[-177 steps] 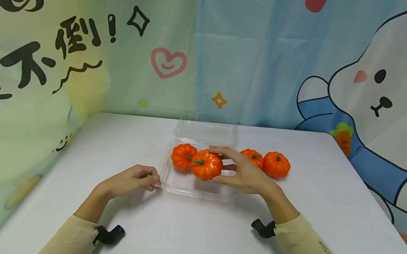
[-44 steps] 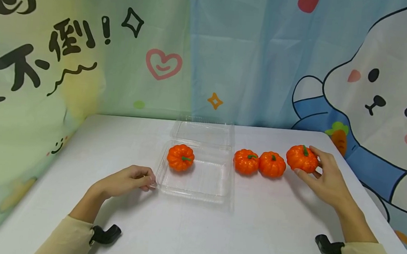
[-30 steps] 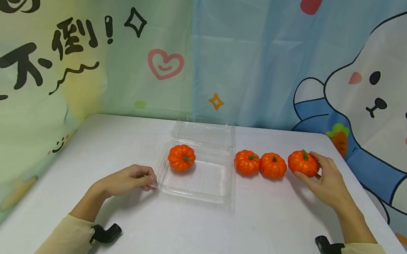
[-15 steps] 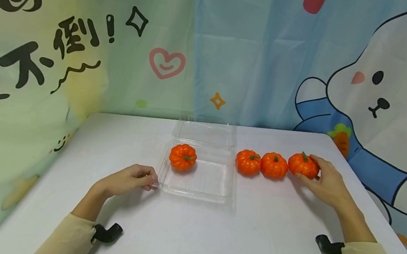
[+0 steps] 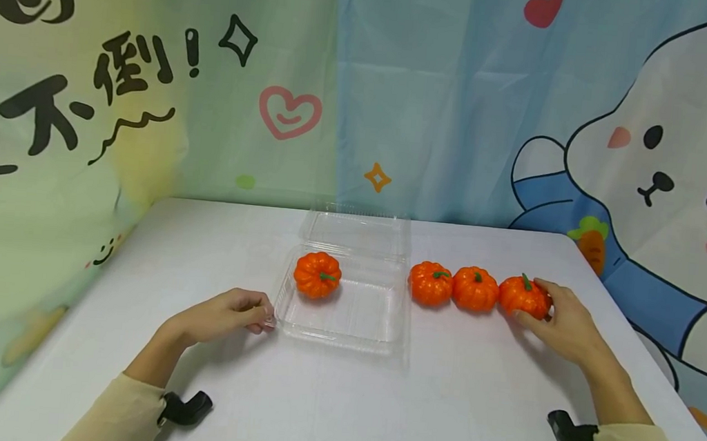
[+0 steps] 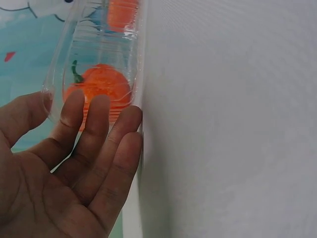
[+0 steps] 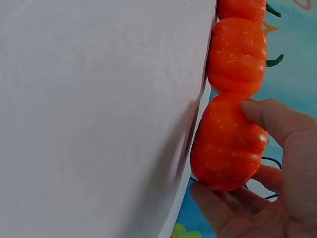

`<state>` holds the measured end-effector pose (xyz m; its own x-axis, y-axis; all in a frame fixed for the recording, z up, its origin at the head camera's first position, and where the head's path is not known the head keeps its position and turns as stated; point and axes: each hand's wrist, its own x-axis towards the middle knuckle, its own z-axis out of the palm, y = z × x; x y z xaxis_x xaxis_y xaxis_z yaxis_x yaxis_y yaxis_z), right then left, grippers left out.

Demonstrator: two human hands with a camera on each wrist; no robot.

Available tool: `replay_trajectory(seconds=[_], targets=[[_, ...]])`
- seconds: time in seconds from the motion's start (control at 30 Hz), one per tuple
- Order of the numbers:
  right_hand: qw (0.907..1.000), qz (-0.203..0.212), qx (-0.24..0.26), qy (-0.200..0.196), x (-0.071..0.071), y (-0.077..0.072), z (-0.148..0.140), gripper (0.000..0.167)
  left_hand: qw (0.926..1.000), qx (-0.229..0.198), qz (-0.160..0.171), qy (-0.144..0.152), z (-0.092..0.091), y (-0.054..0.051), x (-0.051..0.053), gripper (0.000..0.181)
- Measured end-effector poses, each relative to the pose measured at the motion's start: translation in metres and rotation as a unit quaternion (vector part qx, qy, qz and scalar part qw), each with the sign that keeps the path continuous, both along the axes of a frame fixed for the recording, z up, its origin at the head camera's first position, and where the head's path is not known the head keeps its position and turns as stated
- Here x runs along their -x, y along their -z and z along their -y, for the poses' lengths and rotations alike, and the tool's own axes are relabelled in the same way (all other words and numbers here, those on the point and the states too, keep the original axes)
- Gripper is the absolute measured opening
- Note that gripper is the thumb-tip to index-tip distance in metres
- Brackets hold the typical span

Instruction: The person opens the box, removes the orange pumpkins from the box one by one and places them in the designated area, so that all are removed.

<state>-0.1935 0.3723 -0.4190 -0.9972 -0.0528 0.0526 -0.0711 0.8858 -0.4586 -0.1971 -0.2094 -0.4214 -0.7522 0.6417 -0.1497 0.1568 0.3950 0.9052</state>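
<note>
In the head view, an open clear plastic clamshell box (image 5: 365, 315) lies on the table with one small orange toy pumpkin (image 5: 315, 275) in its left side. My left hand (image 5: 230, 313) pinches the box's near left corner between thumb and fingers; the left wrist view shows the thumb at the box's lip (image 6: 48, 101). To the right of the box, my right hand (image 5: 566, 324) grips another toy pumpkin (image 5: 521, 296) from its right side, thumb in front. That pumpkin stands at the end of a row, touching the middle pumpkin (image 7: 237, 57) in the right wrist view.
Two pumpkins stand free in the row, the nearer one (image 5: 429, 284) close by the box's right wall. The box's lid (image 5: 355, 231) lies folded back toward the far table edge. A printed curtain (image 5: 425, 101) hangs behind the white table (image 5: 339, 406).
Since the earliest frame, my right hand has carried a pumpkin from above the box to the row's right end and lowered it there. My left hand stays at the box's corner.
</note>
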Motion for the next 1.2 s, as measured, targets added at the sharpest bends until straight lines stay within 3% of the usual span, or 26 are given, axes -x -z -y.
replay_trajectory(seconds=[0.27, 0.47, 0.73, 0.97, 1.2], targets=[[0.9999, 0.017, 0.0, -0.002, 0.001, 0.0, 0.002, 0.087, 1.0, -0.004, -0.002, -0.001, 0.001, 0.0, -0.001, 0.025], [0.9999, 0.007, -0.001, -0.01, 0.006, -0.002, 0.004, 0.09, 1.0, -0.003, -0.005, -0.002, 0.002, -0.002, -0.001, 0.024], [0.9985, -0.047, 0.019, -0.018, 0.012, -0.004, 0.012, 0.093, 0.9999, 0.005, -0.011, 0.002, 0.001, -0.009, 0.004, 0.026], [0.996, -0.076, 0.03, -0.038, 0.014, -0.011, 0.035, 0.088, 1.0, 0.003, -0.004, 0.003, 0.0, -0.004, 0.002, 0.027], [0.9876, -0.131, 0.042, -0.076, 0.021, -0.025, 0.067, 0.081, 1.0, -0.007, -0.003, 0.0, 0.0, 0.001, -0.001, 0.026]])
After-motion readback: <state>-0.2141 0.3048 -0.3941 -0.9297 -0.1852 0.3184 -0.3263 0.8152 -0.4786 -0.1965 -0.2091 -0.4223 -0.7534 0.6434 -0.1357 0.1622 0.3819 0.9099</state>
